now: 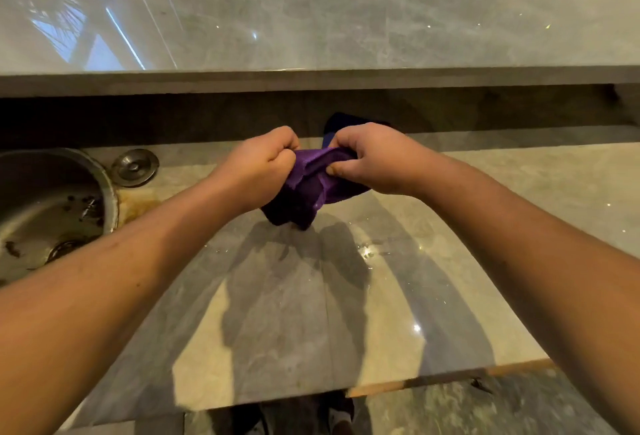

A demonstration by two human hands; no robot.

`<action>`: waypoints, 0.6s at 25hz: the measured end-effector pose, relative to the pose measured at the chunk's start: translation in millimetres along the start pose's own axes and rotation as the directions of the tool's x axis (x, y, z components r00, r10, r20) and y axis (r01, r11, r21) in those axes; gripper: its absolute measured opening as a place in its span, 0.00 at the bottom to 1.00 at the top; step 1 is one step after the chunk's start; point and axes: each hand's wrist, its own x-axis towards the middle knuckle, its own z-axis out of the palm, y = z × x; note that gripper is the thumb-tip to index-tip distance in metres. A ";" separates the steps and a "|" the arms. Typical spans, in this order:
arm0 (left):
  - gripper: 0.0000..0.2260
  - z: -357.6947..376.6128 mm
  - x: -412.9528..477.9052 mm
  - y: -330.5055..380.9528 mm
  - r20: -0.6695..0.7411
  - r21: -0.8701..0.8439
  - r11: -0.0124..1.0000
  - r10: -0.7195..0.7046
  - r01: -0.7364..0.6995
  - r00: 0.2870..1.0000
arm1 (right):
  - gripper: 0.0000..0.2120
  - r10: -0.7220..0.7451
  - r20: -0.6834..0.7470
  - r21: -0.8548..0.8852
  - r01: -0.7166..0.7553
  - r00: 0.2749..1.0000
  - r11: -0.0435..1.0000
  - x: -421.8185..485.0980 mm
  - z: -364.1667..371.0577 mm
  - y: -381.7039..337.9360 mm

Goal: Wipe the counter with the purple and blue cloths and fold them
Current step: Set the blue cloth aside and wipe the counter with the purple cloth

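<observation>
One head-mounted wide-angle view is provided. It looks forward and steeply down from above the near edge of the counter (311, 313), facing the far wall. Both forearms enter from the near left and near right corners. The sink (52, 206) occupies the left edge; the raised ledge (311, 83) crosses the far part. Floor shows at the near edge. Lines bow outward toward the borders.

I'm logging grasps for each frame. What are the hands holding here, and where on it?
Both hands grip the purple cloth by its bunched upper edge, left hand and right hand at opposite ends; the rest hangs down.
</observation>
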 end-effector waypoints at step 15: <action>0.31 16.4 -64.8 -66.7 -0.212 0.425 0.902 0.017 0.077 0.977 | 0.09 0.182 -0.322 0.621 0.061 0.929 0.781 -93.0 20.4 59.9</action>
